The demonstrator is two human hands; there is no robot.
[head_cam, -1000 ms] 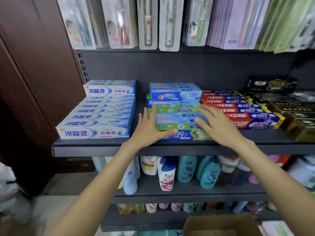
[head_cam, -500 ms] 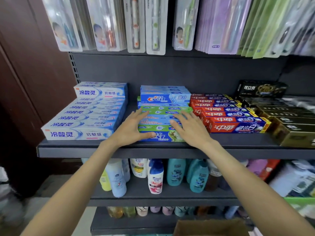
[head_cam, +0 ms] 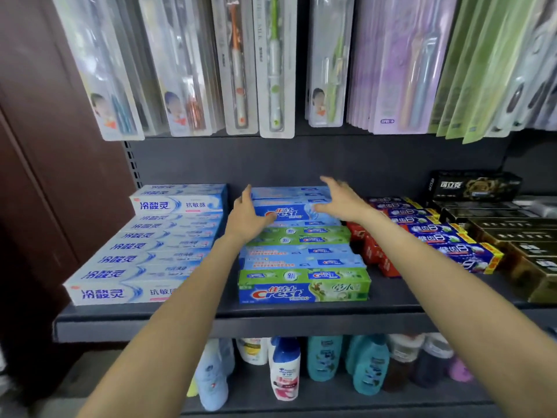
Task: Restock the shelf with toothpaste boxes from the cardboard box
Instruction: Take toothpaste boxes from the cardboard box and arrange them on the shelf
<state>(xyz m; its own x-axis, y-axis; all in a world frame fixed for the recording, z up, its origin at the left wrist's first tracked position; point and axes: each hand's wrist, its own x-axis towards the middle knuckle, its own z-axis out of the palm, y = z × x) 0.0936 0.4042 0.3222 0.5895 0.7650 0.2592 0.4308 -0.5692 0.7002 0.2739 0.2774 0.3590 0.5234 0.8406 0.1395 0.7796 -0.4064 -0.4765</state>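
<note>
Crest toothpaste boxes fill the middle column of the dark shelf (head_cam: 241, 322), with a green one (head_cam: 304, 289) at the front. A blue Crest box (head_cam: 289, 211) lies stacked on top at the back of that column. My left hand (head_cam: 247, 218) is at this box's left end, fingers straight up along it and the thumb across its front face. My right hand (head_cam: 340, 200) reaches over its right end with the fingers spread above the top. Neither hand carries a box. The cardboard box is out of view.
White and blue toothpaste boxes (head_cam: 144, 260) fill the left column, red and blue ones (head_cam: 452, 245) and dark gold ones (head_cam: 527, 251) the right. Toothbrush packs (head_cam: 274, 70) hang low above the shelf. Bottles (head_cam: 322, 357) stand on the lower shelf. A brown panel (head_cam: 45, 176) borders the left.
Both hands left the front Crest boxes and moved back and up to the blue box stacked at the rear. The view rose, and the cardboard box dropped out of frame.
</note>
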